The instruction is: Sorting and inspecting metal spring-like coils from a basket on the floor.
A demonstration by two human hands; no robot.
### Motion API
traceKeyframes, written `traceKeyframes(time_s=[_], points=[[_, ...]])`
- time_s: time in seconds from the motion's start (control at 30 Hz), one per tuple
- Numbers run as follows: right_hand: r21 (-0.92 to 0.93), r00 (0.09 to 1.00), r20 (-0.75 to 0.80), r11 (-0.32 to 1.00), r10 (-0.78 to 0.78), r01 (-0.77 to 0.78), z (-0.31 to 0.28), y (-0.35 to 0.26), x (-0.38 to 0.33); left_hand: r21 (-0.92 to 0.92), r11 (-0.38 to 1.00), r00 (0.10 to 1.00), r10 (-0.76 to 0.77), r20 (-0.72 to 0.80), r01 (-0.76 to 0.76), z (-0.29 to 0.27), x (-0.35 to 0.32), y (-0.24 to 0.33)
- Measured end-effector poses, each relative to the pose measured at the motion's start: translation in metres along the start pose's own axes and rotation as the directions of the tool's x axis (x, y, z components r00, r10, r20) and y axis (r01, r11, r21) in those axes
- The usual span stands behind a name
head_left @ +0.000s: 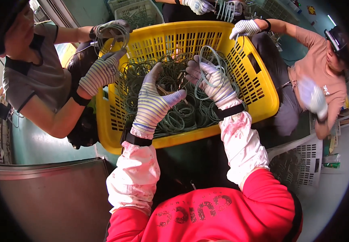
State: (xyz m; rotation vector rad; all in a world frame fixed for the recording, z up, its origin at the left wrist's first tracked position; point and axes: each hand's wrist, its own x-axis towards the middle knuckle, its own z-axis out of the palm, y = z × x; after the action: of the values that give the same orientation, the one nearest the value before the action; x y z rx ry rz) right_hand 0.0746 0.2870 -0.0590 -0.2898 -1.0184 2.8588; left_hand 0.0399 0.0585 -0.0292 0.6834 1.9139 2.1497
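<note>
Yellow plastic makes up the slatted, wide-rimmed basket (263, 105) in front of the person in red, and it is heaped with tangled grey-green coils of thin, round line (184, 117); from where I stand I can't tell tubing from coated wire. One pale grey-green, loosely wound loop (211, 47) is up above the heap, hanging around the striped-gloved right hand (215, 80). That hand's grip is spread, fingers apart, and I can't see whether any strand is pinched. The striped-gloved left hand (152, 101) hangs over the heap, thumb well away from the fingers, its grip wide with nothing in it.

I'd judge the loop light and springy: it keeps its round shape, yet its turns splay apart, so it would likely bend easily and snag on its neighbours. It doesn't look fragile. Smooth line might slide under a knit glove, so I'd gather all its turns together at one side rather than take a single strand. Across the left rim, a co-worker's gloved hands (102, 72) hold a similar coil (120, 36), bunched at its edge.
</note>
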Motion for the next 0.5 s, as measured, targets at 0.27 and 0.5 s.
traceKeyframes(time_s=[0.27,0.5], points=[[-0.039,1.0,0.005,0.999,-0.027,0.028,0.017,0.004,-0.007,0.136,0.99,0.998,0.037,0.058,-0.045,0.008,-0.002,0.01],[-0.049,0.999,0.026,0.998,-0.038,0.039,0.01,0.008,-0.003,0.295,0.948,0.989,0.092,0.117,-0.123,0.013,0.003,0.009]])
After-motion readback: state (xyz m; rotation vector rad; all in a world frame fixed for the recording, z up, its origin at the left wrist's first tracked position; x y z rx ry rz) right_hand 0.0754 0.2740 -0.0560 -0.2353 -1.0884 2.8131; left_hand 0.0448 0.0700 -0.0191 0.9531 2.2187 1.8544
